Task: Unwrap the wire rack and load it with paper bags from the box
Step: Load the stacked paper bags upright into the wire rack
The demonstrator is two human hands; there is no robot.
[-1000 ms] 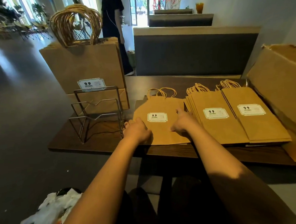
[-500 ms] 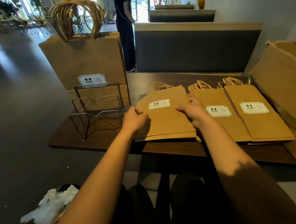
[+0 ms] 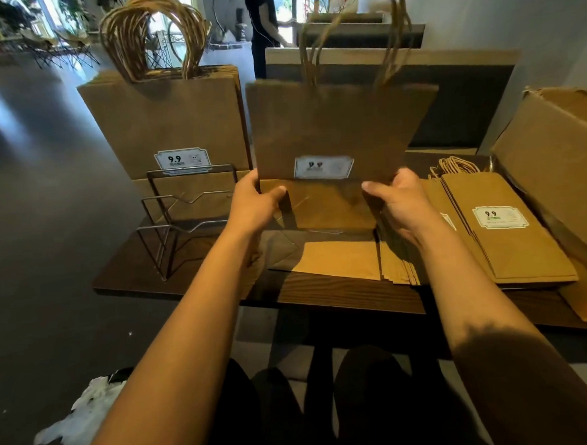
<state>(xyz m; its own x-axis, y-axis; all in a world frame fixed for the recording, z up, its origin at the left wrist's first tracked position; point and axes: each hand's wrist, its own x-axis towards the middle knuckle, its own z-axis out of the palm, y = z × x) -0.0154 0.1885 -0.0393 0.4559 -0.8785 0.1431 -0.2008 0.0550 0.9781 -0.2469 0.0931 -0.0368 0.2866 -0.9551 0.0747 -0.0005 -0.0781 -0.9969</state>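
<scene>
Both forearms reach forward over the table point(image 3: 340, 296). The left hand point(image 3: 254, 207) and right hand point(image 3: 398, 205) each pinch a lower corner of an upright stack of paper bags point(image 3: 334, 128), thumbs in front, just right of the wire rack point(image 3: 183, 221), which already holds upright bags point(image 3: 168, 123).

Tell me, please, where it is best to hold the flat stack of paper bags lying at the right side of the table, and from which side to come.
Grip the flat stack at its near bottom end, coming from the front table edge. That end faces the person and lies unobstructed, while the cardboard box crowds its right side and the floppy handles point away.
</scene>
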